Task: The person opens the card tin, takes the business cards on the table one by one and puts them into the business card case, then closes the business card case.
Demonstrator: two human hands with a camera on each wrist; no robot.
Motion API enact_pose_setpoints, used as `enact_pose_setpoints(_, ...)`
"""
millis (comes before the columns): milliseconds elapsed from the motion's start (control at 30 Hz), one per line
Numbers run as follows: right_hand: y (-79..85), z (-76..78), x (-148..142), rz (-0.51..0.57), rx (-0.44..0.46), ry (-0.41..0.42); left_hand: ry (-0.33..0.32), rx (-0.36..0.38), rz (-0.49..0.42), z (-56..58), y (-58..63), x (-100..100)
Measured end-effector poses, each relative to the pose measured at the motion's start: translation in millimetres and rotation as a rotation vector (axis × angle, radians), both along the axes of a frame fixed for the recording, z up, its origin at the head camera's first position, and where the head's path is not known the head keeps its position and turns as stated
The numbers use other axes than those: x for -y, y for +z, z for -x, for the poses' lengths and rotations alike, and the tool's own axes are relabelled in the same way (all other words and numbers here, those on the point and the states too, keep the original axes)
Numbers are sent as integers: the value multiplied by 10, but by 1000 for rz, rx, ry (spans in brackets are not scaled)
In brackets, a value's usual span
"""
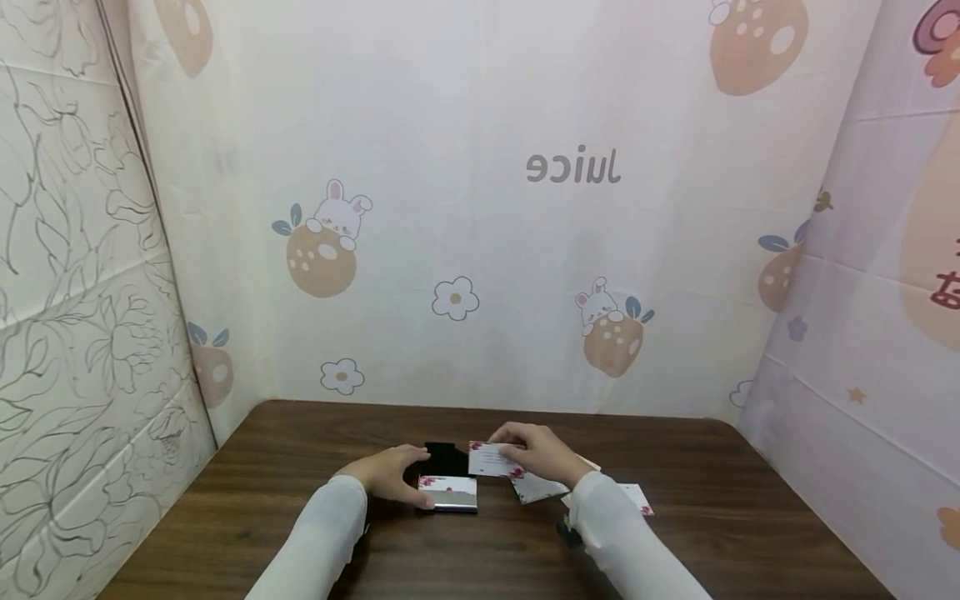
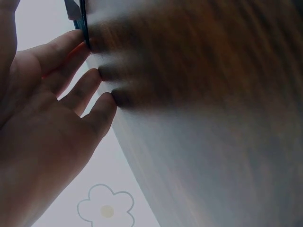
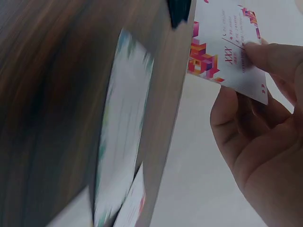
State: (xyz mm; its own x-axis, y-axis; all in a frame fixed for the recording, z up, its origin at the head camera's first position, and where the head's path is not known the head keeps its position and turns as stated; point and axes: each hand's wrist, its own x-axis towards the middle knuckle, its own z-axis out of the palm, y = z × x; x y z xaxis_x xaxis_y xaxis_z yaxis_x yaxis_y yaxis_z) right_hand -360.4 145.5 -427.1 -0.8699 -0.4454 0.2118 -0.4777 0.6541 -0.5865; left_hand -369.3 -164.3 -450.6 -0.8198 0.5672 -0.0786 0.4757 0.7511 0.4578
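Observation:
An open business card case (image 1: 455, 507) lies on the table, its black lid (image 1: 442, 458) folded back and a white card with red flower print (image 1: 459, 482) in its tray. My left hand (image 1: 388, 475) holds the case by its left side, thumb at the front corner and fingers at the lid. In the left wrist view, the other fingertips (image 2: 108, 101) rest on the wood. My right hand (image 1: 546, 454) pinches a white business card (image 3: 227, 45) with red and orange block print between thumb and fingers, just right of the lid.
Several loose cards lie under and beside the right forearm, among them a card (image 1: 536, 488) near the wrist and another card (image 1: 635, 497) farther right. A dark object (image 1: 570, 532) is partly hidden by the right sleeve. Patterned curtains (image 1: 465, 208) surround the wooden table (image 1: 247, 500).

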Motion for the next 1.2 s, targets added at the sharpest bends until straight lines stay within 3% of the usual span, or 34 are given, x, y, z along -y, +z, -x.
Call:
enact_pose_setpoints(200, -24, 54, 336, -24, 24, 49, -4, -8, 12, 4, -6, -5)
enact_pose_setpoints(467, -126, 129, 594, -64, -10, 63, 14, -9, 7, 9, 16, -28)
enact_pose_setpoints(1200, -174, 183, 694, -73, -26, 19, 11, -11, 11, 48, -35, -19)
